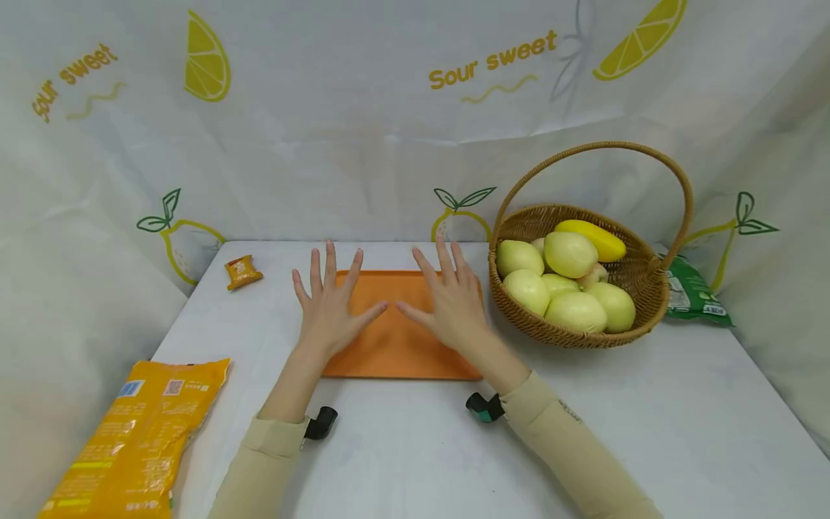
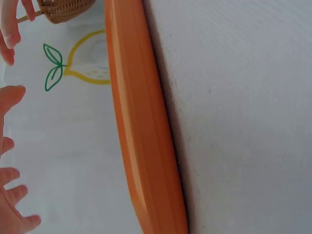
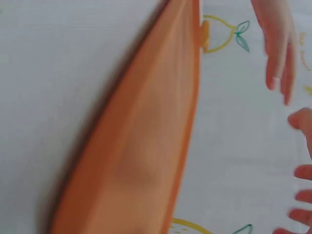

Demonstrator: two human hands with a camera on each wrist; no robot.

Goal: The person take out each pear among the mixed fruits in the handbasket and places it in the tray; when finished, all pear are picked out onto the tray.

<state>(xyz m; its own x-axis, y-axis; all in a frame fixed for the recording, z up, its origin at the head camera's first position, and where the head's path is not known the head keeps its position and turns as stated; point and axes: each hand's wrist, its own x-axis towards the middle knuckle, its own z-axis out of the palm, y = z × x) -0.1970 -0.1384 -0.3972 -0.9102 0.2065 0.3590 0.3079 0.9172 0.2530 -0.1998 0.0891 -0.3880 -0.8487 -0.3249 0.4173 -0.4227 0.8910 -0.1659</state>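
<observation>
Presently spread wide on the left hand (image 1: 327,310), with the fingers (image 1: 331,267) well parted and nothing in hold. Spread just as wide on the right hand (image 1: 457,306), likewise without anything gripped. Pointed toward each other at the thumbs, near but not touching. Hovering with both above an orange tray (image 1: 395,353), over its left and right parts, and seen apart from it in both wrist views. Laid flat, in the tray's case, on the white table (image 1: 402,461), near the middle of the far edge.

Fitted with a black device (image 1: 320,423) at the left wrist and a second black device (image 1: 485,408) at the right; covered above that by beige sleeves (image 1: 577,447).

Gives way, just right of the tray, to a woven basket (image 1: 648,285) near the far right corner, filled with pale green fruit (image 1: 577,313) and a long yellow fruit (image 1: 599,241) beneath an arched handle (image 1: 596,146). Leads behind that to a green packet (image 1: 694,295) at the right edge, partly hidden. Opposite, shows a small orange packet (image 1: 243,272) near the far left corner and, along the left edge and closer in, a large orange bag (image 1: 139,432). Ends beyond the far edge at a white curtain (image 1: 363,158) printed with lemons.
</observation>
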